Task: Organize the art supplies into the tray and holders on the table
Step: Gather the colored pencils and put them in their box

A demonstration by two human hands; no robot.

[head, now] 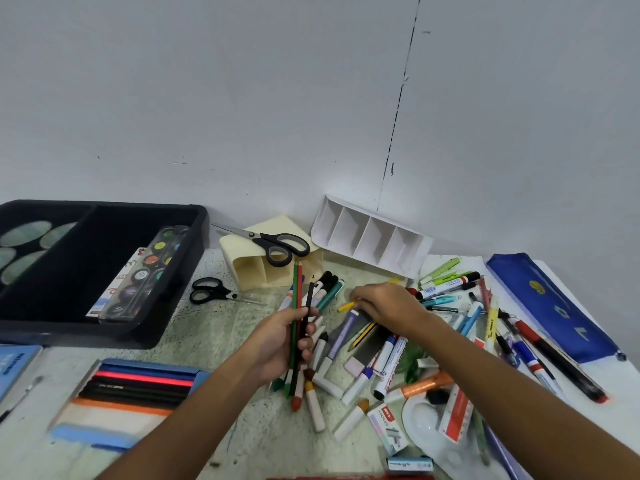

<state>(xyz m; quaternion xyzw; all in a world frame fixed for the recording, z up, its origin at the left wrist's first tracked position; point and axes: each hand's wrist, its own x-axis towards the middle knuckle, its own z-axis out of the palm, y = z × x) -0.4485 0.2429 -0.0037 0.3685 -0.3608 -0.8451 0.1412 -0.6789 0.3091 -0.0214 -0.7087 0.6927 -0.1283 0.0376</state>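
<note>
Left hand (282,344): fingers curled round a small bundle of coloured pencils (297,317) (green, red and a dark one), held near upright, points up, gripped about mid-shaft above the tabletop (214,327).
Right hand (384,306): palm down over the heap of markers and pens (349,362); fingertips bent onto a yellow pencil (346,306), seemingly pinching it; how firm the hold is I cannot tell.
Holders: cream pen holder (263,268) lying on its side with its mouths toward the person, large scissors (273,245) resting on it; white divided organizer (372,235) tipped against the wall; small scissors (211,291) just beside the cream one.
Tray: black tray (180,299) at the left, holding a watercolour palette (149,275).
Handling, as I judge it: pencils are light, stiff and smooth, so a bundle may fan or slip; a grip near the middle keeps it balanced; points are brittle, so lower them gently, not drop them.
Next need: probably stand a holder upright before loading.
Also there: blue pencil pouch (550,306) far right; box of staples (388,429) near the front edge.
</note>
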